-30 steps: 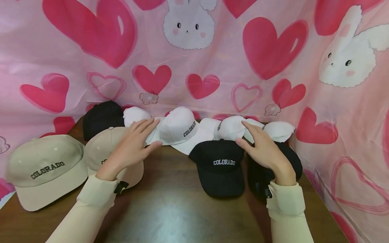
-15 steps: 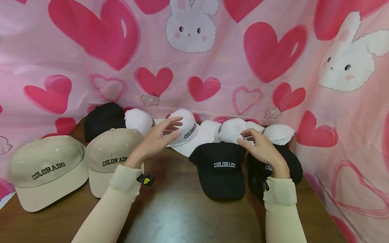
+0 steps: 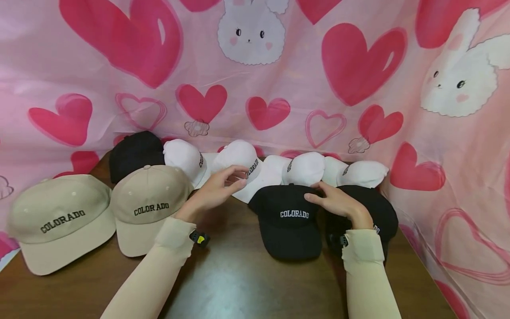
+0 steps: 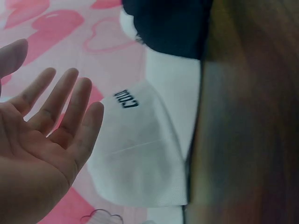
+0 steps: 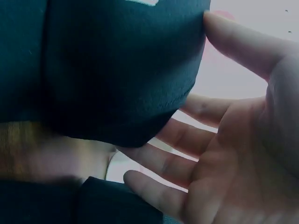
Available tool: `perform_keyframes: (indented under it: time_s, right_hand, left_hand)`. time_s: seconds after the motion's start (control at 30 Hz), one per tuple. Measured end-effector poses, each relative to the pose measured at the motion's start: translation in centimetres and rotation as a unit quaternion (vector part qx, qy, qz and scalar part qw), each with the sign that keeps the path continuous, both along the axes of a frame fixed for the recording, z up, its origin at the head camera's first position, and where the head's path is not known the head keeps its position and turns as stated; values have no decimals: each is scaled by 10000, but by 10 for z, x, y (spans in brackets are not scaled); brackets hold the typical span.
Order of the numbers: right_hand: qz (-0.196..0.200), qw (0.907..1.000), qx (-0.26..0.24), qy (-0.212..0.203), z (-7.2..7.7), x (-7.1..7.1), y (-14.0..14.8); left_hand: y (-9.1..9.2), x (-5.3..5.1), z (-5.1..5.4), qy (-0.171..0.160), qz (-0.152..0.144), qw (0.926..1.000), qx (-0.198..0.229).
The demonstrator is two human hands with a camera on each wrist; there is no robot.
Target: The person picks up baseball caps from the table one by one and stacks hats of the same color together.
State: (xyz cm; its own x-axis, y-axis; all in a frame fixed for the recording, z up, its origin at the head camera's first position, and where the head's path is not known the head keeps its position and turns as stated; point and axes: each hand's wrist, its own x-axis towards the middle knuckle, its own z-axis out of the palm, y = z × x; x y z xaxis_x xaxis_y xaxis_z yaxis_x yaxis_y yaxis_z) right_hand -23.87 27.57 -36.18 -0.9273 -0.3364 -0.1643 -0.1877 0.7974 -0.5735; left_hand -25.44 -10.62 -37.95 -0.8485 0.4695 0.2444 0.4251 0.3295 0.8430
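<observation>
In the head view, a black COLORADO cap (image 3: 290,235) lies on the brown table, its brim toward the near side. My right hand (image 3: 340,203) is at its upper right edge. In the right wrist view the thumb tip touches the edge of the black cap (image 5: 121,70), and the other fingers of my right hand (image 5: 233,154) reach partly behind it, loosely extended. My left hand (image 3: 217,188), fingers parted and slightly bent, holds nothing in front of a white COLORADO cap (image 3: 235,155). The left wrist view shows the palm of my left hand (image 4: 46,140) beside a white cap (image 4: 135,149).
Two beige COLORADO caps, one far left (image 3: 59,212) and one nearer the middle (image 3: 149,190), lie on the table (image 3: 231,274). A black cap (image 3: 135,155) sits behind them. White caps line the back by the pink heart cloth (image 3: 295,79). Another black cap (image 3: 374,199) is partly behind my right hand.
My left hand has moved right, from over the nearer beige cap to before a white cap. My right hand has lowered slightly to the black cap's edge. The caps stay in place.
</observation>
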Motion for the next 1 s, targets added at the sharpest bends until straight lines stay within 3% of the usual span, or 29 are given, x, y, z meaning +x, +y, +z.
perform_keyframes:
  time_s: [0.17,0.3,0.57,1.0]
  right_hand:
    - [109,9995,58,-274,1,0,4]
    - [330,9986,-244,-334,4,2,4]
    - [859,9936,-725,-146,16,9,-16]
    - [1449,9806,-1256,407,17,15,-70]
  left_hand:
    - [4,-1,-4,-137,-123,9998,-104]
    - [2,2,-2,-268,-118,9994,-207]
    - [-1,4,0,-409,-357,9985,-121]
    - [-5,6,8,-579,-875,9939,-343]
